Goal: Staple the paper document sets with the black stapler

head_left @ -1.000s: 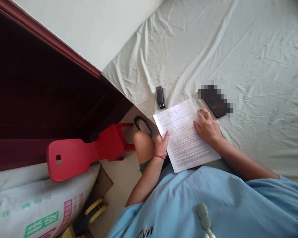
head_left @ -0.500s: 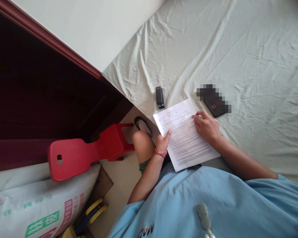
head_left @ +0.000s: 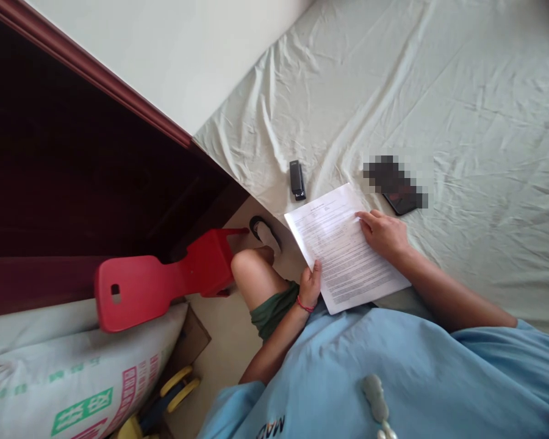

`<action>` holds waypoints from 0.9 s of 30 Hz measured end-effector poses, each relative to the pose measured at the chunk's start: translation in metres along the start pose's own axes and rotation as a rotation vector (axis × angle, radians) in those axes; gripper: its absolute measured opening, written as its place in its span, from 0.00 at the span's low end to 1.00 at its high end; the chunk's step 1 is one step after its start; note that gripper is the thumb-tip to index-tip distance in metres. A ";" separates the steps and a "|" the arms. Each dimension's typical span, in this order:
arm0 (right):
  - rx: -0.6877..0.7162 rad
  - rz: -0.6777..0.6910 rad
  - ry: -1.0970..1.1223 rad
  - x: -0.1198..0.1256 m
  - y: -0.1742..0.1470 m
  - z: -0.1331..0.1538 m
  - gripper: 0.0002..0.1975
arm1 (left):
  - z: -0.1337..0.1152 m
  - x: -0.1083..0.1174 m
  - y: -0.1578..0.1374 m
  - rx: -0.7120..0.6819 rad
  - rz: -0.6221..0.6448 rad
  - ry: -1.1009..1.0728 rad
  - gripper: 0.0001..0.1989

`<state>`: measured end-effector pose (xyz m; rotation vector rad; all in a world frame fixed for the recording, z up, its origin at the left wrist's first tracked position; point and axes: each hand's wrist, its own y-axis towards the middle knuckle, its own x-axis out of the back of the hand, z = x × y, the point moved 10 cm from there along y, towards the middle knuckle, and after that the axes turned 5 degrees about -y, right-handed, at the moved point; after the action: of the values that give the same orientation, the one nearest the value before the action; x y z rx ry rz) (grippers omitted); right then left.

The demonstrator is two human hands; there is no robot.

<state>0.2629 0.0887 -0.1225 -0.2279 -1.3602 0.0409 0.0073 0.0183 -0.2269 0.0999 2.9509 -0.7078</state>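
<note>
White printed sheets of paper lie tilted in front of my body, close-set lines of text covering the top page. My left hand, a red cord round its wrist, grips the sheets by their left edge, thumb on top and fingers hidden beneath. My right hand is at the right edge, its thumb and index finger closed on the paper; part of the other fingers is hidden. Just beyond the top left corner of the paper, a black stapler rests on the bed sheet.
A black phone, partly blurred out, lies on the pale bed sheet. To the left, a red plastic chair stands by a dark wooden panel. A printed white sack sits at the lower left.
My left hand has slid down the paper's left edge, towards my body. My left knee has shifted to the left. The right hand stays at the right edge, its fingers slightly changed.
</note>
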 end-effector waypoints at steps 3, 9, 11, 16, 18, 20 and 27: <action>-0.003 -0.017 0.002 0.001 0.000 0.000 0.23 | 0.009 -0.007 -0.007 0.067 0.050 -0.089 0.44; -0.008 -0.034 0.011 0.003 -0.001 -0.002 0.23 | 0.020 -0.008 -0.003 0.109 0.013 -0.348 0.40; -0.008 -0.039 0.015 0.003 -0.001 -0.002 0.22 | 0.023 -0.008 -0.001 0.100 0.004 -0.411 0.38; 0.000 -0.060 0.026 0.003 -0.001 -0.002 0.22 | 0.022 -0.008 0.000 0.065 0.017 -0.395 0.37; -0.003 -0.068 0.026 0.003 -0.001 -0.002 0.22 | 0.020 -0.007 0.000 0.072 0.001 -0.387 0.37; -0.007 -0.067 0.025 0.003 -0.001 -0.003 0.22 | 0.019 -0.008 -0.001 0.090 0.004 -0.385 0.38; -0.011 -0.054 0.038 0.001 0.001 -0.003 0.21 | 0.017 -0.019 -0.007 0.191 0.073 -0.371 0.41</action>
<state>0.2661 0.0892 -0.1219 -0.2000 -1.3279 -0.0154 0.0265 0.0039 -0.2367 0.0807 2.5126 -0.8879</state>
